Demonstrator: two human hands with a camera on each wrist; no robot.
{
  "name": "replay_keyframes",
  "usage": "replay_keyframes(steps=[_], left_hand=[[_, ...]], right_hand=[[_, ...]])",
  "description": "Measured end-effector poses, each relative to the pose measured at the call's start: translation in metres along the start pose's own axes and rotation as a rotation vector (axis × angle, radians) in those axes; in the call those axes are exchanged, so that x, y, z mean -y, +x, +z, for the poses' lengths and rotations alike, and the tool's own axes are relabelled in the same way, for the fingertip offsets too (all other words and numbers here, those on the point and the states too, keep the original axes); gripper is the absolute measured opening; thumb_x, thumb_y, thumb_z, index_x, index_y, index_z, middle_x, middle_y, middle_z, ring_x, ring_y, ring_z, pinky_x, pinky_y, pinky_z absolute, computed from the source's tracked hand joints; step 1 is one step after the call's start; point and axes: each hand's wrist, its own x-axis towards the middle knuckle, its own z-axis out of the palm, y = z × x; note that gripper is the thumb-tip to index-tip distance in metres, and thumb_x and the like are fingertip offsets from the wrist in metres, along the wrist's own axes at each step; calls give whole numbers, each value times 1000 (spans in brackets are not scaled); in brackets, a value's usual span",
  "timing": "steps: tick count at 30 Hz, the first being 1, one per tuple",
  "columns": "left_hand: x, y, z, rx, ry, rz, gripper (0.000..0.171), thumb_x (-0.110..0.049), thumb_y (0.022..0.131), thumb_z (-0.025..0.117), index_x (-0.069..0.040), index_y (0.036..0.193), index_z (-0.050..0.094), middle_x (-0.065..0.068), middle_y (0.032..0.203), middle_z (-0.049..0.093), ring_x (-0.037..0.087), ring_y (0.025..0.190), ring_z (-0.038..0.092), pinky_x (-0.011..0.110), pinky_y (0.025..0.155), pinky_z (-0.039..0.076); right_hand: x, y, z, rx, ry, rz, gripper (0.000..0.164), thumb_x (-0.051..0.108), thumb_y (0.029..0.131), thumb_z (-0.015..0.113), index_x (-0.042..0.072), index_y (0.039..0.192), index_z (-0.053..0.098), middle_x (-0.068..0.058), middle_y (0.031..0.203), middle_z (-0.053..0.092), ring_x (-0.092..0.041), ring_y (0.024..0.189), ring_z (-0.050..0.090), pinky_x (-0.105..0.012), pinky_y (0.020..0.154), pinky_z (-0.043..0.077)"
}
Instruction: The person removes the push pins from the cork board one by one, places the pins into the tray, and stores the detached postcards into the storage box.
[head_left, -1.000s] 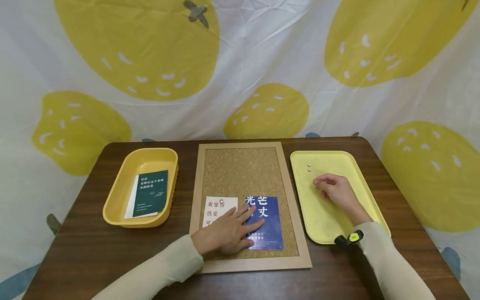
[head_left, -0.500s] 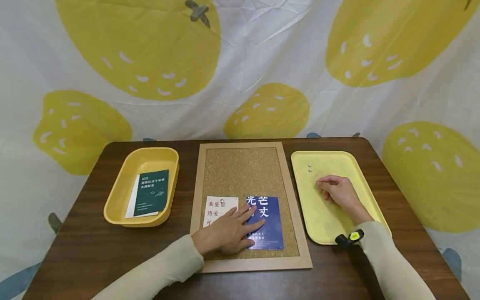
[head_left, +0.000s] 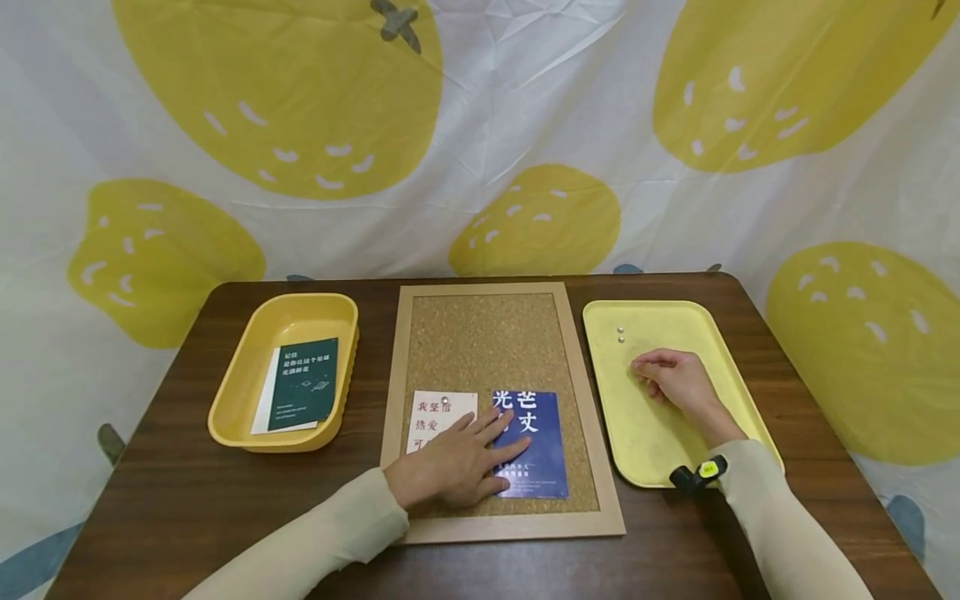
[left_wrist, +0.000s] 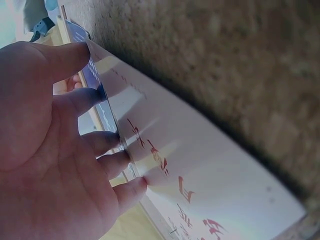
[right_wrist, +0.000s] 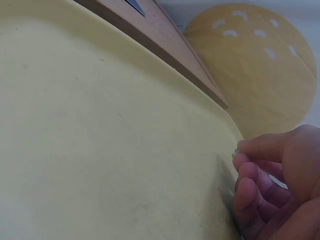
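Observation:
My left hand (head_left: 461, 465) rests with spread fingers across a white card (head_left: 444, 402) with red lettering and a blue card (head_left: 542, 454), both lying on a framed cork board (head_left: 483, 342). A silvery thumbtack stands in the white card near its top edge. In the left wrist view, the fingertips (left_wrist: 131, 189) touch the white card (left_wrist: 165, 145). Over the yellow tray (head_left: 697, 321), my right hand (head_left: 678, 387) pinches a small, shiny thumbtack (right_wrist: 236, 152) between thumb and forefinger. Two more thumbtacks (head_left: 620, 335) lie near the tray's upper left corner.
A yellow basket (head_left: 225, 400) at the left holds a dark green card (head_left: 303, 383) on top of a white one. Everything stands on a dark wooden table (head_left: 187, 500). Behind it hangs a white cloth (head_left: 480, 108) with yellow fruit prints.
My right hand has shifted very slightly right over the tray. The left hand stays in place on the cards, and nothing else has visibly moved.

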Motion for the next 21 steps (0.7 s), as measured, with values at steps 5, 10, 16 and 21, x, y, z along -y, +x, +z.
replay_keyframes(steps=[5, 10, 16, 21], left_hand=[[0, 1, 1, -5, -2, -2, 62, -52, 103, 39, -35, 159, 18, 5, 167, 11, 23, 154, 10, 44, 122, 22], [0, 1, 2, -11, -3, 1, 62, -52, 103, 39, -35, 159, 18, 5, 167, 12, 23, 154, 10, 45, 122, 23], [0, 1, 1, -5, -6, -2, 62, -52, 103, 39, -35, 159, 17, 5, 167, 11, 23, 154, 9, 45, 122, 22], [0, 0, 1, -6, -12, -2, 62, -52, 103, 39, -35, 159, 18, 5, 167, 11, 23, 154, 10, 45, 122, 22]], right_hand=[[-1, 1, 0, 7, 7, -3, 25, 11, 96, 64, -10, 109, 68, 5, 69, 65, -6, 55, 53, -22, 46, 48], [-1, 1, -2, 6, 16, -3, 27, 13, 95, 65, -9, 110, 68, 5, 70, 65, -6, 56, 54, -22, 46, 48], [-1, 1, -1, 4, 22, -4, 27, 13, 96, 64, -10, 110, 68, 4, 71, 64, -5, 56, 54, -22, 46, 48], [3, -1, 0, 10, 14, -17, 27, 13, 97, 63, -10, 110, 68, 2, 73, 64, -6, 56, 54, -23, 46, 48]])
